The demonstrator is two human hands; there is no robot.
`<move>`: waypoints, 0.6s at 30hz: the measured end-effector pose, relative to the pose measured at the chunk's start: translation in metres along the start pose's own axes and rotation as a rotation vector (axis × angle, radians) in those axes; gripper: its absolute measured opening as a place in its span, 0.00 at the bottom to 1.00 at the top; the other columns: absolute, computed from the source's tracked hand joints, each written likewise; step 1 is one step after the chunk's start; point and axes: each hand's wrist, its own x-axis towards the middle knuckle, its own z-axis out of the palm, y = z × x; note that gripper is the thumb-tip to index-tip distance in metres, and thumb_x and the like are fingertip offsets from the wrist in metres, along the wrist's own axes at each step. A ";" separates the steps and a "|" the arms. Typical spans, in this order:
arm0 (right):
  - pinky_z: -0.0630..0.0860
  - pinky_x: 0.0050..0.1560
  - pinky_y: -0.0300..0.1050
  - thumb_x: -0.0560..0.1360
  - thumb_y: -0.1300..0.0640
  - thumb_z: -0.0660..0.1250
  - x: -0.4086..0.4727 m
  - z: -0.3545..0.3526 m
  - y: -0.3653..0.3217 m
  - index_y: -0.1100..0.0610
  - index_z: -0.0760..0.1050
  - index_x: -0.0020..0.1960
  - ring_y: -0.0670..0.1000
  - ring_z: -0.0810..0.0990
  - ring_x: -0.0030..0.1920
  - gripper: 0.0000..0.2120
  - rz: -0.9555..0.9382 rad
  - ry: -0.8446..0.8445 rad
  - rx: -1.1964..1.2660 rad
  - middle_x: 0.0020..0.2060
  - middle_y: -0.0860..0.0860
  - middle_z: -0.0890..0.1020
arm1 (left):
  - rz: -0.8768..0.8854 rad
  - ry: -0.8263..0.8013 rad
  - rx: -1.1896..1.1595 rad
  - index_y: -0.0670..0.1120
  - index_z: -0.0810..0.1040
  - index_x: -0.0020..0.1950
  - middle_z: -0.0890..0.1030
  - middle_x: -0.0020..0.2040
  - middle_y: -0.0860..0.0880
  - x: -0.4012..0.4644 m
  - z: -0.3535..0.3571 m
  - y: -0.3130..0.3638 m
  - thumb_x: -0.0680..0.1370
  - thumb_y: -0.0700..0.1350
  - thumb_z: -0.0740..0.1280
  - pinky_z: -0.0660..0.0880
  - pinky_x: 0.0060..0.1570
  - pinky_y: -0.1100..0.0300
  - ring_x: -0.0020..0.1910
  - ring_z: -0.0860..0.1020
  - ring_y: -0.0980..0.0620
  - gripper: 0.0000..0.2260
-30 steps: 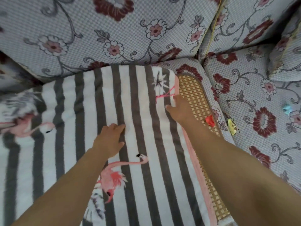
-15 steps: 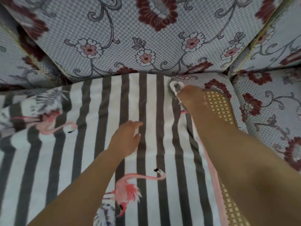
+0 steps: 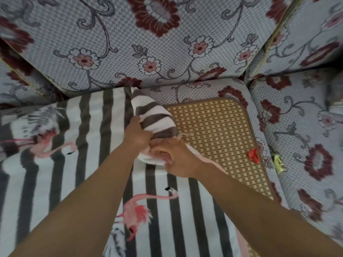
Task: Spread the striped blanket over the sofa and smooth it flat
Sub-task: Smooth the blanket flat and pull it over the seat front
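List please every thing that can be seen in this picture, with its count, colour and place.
striped blanket: one, white with dark grey stripes and pink flamingos, spread on the seat, its far right corner bunched up.
woven mat: one, tan, on the seat, right of the blanket.
sofa: one, grey with dark red flowers, all around.
red object: one, at the mat's right edge.
yellow-green object: one, on the seat, right of the red one.
left hand: grips the bunched corner.
right hand: grips the same corner, lower.

No legible text, labels, brands, numbers or signs in my view; only printed patterns on fabric.
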 end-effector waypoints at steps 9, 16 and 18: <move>0.69 0.56 0.52 0.65 0.61 0.69 -0.001 -0.004 0.009 0.48 0.69 0.67 0.56 0.70 0.59 0.31 0.331 0.376 -0.300 0.63 0.53 0.71 | 0.061 -0.057 -0.418 0.57 0.65 0.72 0.73 0.67 0.51 -0.021 -0.027 -0.020 0.74 0.26 0.59 0.74 0.62 0.49 0.63 0.75 0.50 0.34; 0.67 0.34 0.46 0.68 0.64 0.69 0.002 -0.025 -0.002 0.47 0.63 0.33 0.49 0.69 0.34 0.18 0.345 0.587 0.210 0.30 0.45 0.69 | 0.108 0.093 -0.458 0.48 0.82 0.52 0.82 0.48 0.52 -0.028 -0.046 0.010 0.76 0.32 0.59 0.79 0.46 0.57 0.44 0.80 0.55 0.16; 0.65 0.33 0.45 0.68 0.62 0.72 -0.008 -0.027 -0.006 0.49 0.64 0.33 0.50 0.70 0.35 0.18 0.326 0.520 0.077 0.32 0.46 0.71 | 0.093 0.099 -0.479 0.49 0.82 0.50 0.82 0.52 0.47 -0.024 -0.048 0.019 0.76 0.32 0.59 0.79 0.45 0.56 0.47 0.81 0.50 0.16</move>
